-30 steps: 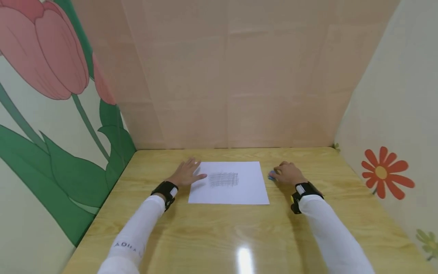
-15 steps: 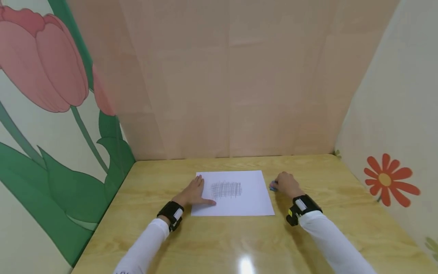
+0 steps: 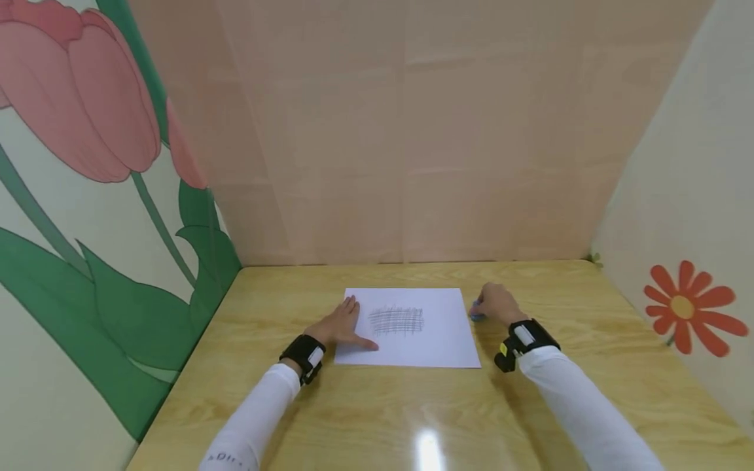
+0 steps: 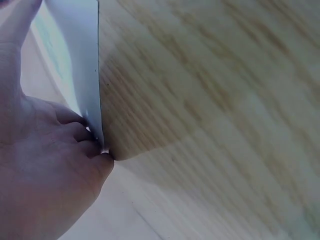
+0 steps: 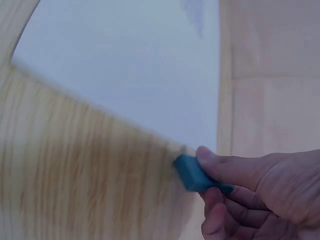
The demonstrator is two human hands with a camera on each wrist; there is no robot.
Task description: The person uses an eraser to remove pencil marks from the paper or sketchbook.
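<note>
A white sheet of paper [image 3: 412, 327] with a grey pencil cross-hatch patch [image 3: 397, 320] lies on the wooden table [image 3: 377, 405]. My left hand [image 3: 344, 327] lies flat with straight fingers on the sheet's left edge, pressing it down; the left wrist view shows the paper [image 4: 75, 55] beside the left hand [image 4: 45, 170]. My right hand [image 3: 495, 304] rests just right of the sheet and pinches a small blue eraser [image 3: 477, 315]. In the right wrist view, the eraser [image 5: 195, 172] sits between the fingertips of the right hand [image 5: 250, 185], near the edge of the paper [image 5: 125, 65].
Walls close in the table on three sides: a tulip mural [image 3: 88, 163] on the left, a plain pink panel [image 3: 412, 131] at the back, a flower-painted wall [image 3: 683, 307] on the right. A light glare [image 3: 427, 448] shines on the near tabletop.
My left hand slid from the table at the sheet's upper left onto its left edge and now presses it. My right hand stayed by the eraser at the right edge.
</note>
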